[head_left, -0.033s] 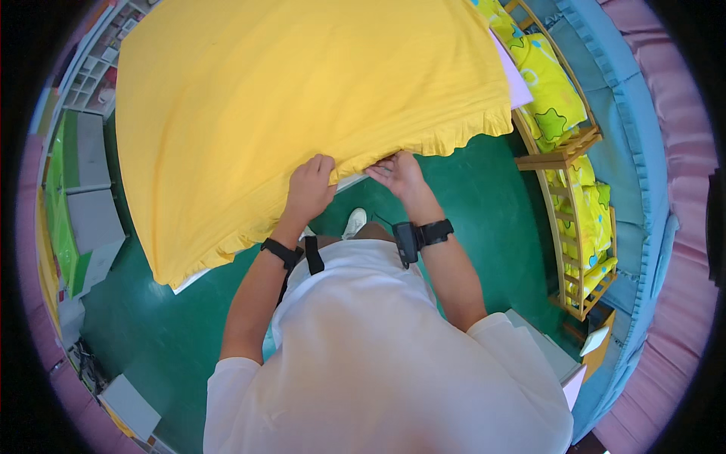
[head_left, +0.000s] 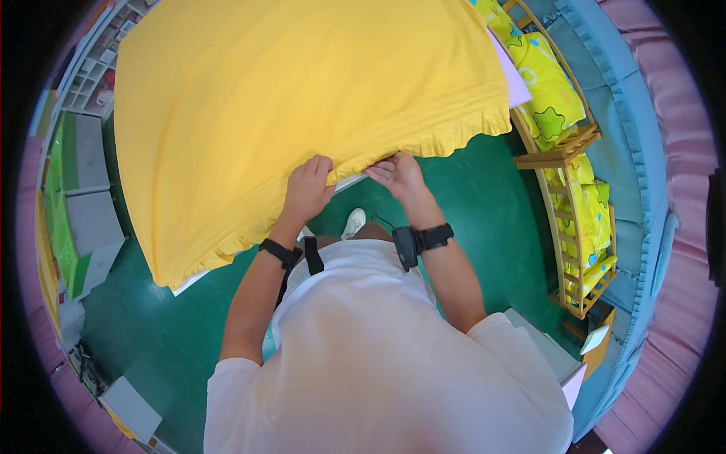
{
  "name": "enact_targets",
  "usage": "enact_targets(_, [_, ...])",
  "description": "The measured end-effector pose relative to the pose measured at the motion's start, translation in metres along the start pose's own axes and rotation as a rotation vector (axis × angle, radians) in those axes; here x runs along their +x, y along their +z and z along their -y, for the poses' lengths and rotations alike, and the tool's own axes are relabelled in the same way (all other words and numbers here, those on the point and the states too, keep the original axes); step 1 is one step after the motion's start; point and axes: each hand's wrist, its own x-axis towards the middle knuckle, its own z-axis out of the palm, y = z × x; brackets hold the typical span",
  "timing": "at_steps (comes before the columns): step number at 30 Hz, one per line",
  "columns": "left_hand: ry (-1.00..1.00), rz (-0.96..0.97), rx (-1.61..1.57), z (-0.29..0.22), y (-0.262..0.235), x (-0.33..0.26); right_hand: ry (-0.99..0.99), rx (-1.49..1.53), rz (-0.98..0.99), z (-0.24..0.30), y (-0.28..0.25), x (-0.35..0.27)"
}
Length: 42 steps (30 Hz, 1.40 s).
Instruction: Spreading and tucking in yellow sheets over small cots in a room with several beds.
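A large yellow fitted sheet point(head_left: 302, 83) with a gathered, ruffled hem is spread over a wide flat piece whose white edge point(head_left: 190, 281) shows below the hem at the near left corner. At the middle of the near side, my left hand point(head_left: 308, 189) is closed on the sheet's hem, its fingers curled over the cloth. Just to its right, my right hand point(head_left: 399, 175) pinches the same hem, with part of its fingers tucked under the ruffle and hidden. A strip of white shows under the hem between the two hands.
Wooden cot-like frames point(head_left: 563, 159) with yellow patterned bedding point(head_left: 550, 91) stand on the right, by blue and pink draped fabric. A lilac panel point(head_left: 510, 76) sticks out beside the sheet. Grey and green boxes point(head_left: 94, 219) line the left, over a green floor point(head_left: 170, 340).
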Motion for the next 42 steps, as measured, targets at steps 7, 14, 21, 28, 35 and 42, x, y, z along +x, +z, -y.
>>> enact_targets(7, [-0.027,0.036,-0.096,0.002,0.001,0.001,-0.175,0.085,-0.201,0.021,-0.022,-0.03])
enact_targets(14, [-0.062,0.088,-0.156,0.004,-0.004,0.006,-0.394,0.11,-0.249,0.052,-0.04,-0.011])
enact_targets(21, [-0.027,0.134,-0.157,0.002,-0.014,0.011,-0.287,0.281,-0.299,0.071,-0.023,-0.003])
enact_targets(28, [-0.055,0.257,-0.076,0.004,-0.012,0.029,-0.502,0.474,-0.239,0.104,-0.027,0.005])
enact_targets(35, [-0.173,0.343,0.024,-0.021,-0.015,0.048,-0.49,0.507,-0.099,0.162,-0.067,0.047])
enact_targets(42, [-0.292,0.251,0.097,-0.07,0.013,0.092,-0.405,-0.263,-0.372,0.199,-0.103,0.063])
